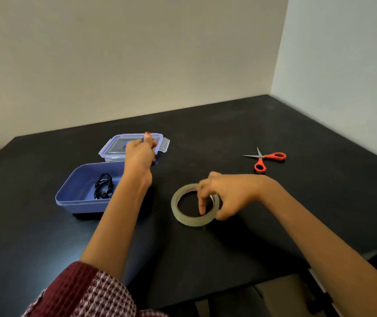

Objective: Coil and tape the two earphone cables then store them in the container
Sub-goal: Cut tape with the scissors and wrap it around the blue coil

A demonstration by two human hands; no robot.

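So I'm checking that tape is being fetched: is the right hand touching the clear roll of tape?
Touching. The head view shows the right hand on the clear roll of tape, a fingertip inside the ring and the thumb against its outer rim.

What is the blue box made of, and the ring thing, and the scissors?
The blue box looks like matte plastic: smooth, even colour, moulded rim. The tape roll seems to be clear glossy plastic film; the dark table shows through it. The scissors have shiny grey blades, likely metal, and orange handles, probably plastic.

Black bench (228,138) set into the corner: blue container (68,197) at the left, its lid (114,147) just behind, tape roll (183,216) in the middle, orange scissors (267,157) far right.
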